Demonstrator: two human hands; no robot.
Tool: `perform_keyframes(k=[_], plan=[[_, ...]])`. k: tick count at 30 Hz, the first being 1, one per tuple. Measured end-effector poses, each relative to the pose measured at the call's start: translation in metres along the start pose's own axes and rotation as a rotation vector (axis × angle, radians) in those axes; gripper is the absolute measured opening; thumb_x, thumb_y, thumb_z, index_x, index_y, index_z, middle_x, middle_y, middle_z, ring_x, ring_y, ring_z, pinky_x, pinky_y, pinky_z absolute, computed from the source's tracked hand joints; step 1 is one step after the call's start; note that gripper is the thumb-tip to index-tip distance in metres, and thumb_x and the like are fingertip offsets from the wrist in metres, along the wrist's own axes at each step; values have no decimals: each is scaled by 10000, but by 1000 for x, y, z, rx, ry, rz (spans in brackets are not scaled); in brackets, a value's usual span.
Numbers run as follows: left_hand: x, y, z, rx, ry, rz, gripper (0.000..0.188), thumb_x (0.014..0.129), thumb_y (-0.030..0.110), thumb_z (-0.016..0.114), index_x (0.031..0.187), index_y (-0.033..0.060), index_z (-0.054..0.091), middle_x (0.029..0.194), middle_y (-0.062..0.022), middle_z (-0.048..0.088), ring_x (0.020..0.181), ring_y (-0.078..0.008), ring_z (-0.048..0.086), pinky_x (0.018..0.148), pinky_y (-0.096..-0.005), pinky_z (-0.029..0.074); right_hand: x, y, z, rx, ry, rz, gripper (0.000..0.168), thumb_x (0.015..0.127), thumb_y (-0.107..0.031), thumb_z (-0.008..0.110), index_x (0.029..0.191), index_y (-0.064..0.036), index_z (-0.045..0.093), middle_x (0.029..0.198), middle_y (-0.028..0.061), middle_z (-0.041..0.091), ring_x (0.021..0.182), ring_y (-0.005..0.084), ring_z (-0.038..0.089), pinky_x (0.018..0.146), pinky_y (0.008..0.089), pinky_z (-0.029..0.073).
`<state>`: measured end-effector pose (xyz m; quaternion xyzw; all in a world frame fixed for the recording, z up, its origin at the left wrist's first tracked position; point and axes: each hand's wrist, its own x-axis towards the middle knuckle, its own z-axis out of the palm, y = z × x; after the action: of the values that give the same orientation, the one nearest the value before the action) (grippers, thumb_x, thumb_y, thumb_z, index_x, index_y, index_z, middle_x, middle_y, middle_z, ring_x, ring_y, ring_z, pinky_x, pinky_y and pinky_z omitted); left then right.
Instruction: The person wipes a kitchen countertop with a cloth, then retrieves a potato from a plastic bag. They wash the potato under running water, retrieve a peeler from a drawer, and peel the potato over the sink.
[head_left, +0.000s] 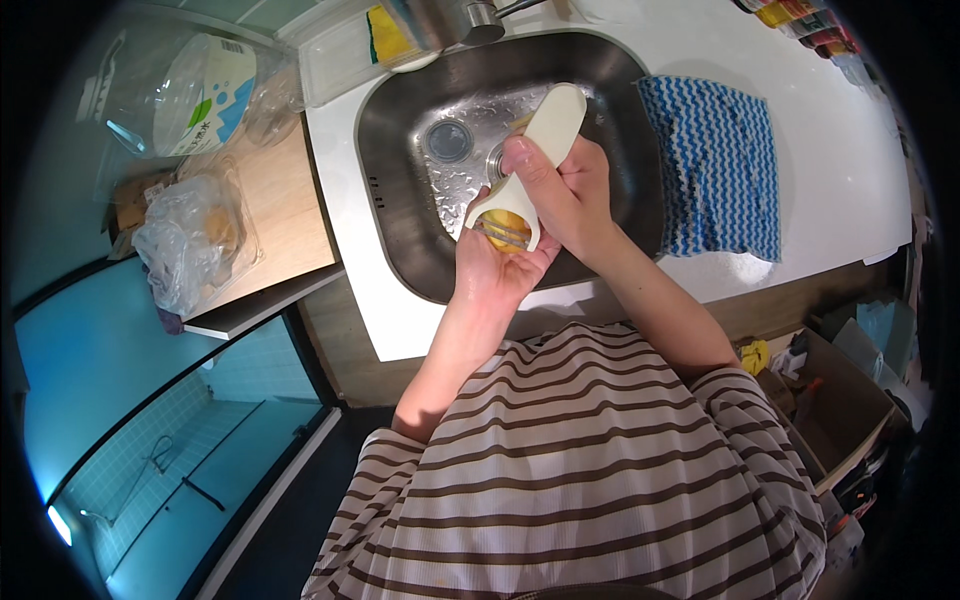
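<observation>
Over the stainless steel sink (409, 225), my right hand (574, 191) grips a white Y-shaped vegetable peeler (556, 124) by its handle, the thumb lying along it. The peeler's metal blade end sits over a small yellow piece of produce (504, 227), perhaps a peeled potato. That piece rests in my left hand (499, 262), palm up, fingers curled around it and partly hidden behind the peeler. Water drops cover the sink bottom, where a round drain fitting (448, 141) shows left of my hands.
A blue and white wavy-patterned cloth (712, 169) lies right of the sink. The faucet (484, 22) stands behind it, near a yellow sponge (390, 37). On the left wooden surface are a clear plastic bag (184, 240) and a large plastic container (202, 97). An open box (840, 405) stands lower right.
</observation>
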<state>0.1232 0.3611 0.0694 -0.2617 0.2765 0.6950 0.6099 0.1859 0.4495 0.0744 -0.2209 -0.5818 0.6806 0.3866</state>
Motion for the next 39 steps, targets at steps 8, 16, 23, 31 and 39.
perform_keyframes(k=[8,16,23,31,39], plan=[[-3,6,-33,-30,-269,-180,387,997,384,374,1106,45,527,960,-122,604,773,-237,590,667,-338,475,29,5,-23,-72,258,56,226,924,-230,619,834,-23,628,685,1,585,523,42,522,394,198,347],[-14,2,-22,30,-76,-76,395,1006,402,360,1098,54,525,930,-119,603,734,-224,588,691,-352,496,33,-8,-29,34,144,211,278,933,-279,608,790,-40,609,685,-32,562,511,32,496,434,202,358],[-14,2,-26,183,-107,-39,389,1010,382,335,1110,57,526,943,-98,611,760,-225,602,709,-369,523,2,-16,1,2,-12,265,304,935,-312,593,775,-55,607,673,-28,563,602,42,508,523,207,388],[-27,4,-17,166,-340,-101,463,1009,410,311,1180,18,489,923,-161,564,701,-224,534,644,-319,452,23,-2,-15,268,162,515,255,908,-276,618,804,-44,593,644,-1,547,492,60,473,417,202,335],[-33,3,-3,112,-278,-68,458,1007,429,300,1135,34,493,911,-122,557,700,-206,502,651,-321,436,44,62,-85,-1235,178,-184,415,884,-352,651,703,18,601,523,54,543,463,121,529,436,289,405]])
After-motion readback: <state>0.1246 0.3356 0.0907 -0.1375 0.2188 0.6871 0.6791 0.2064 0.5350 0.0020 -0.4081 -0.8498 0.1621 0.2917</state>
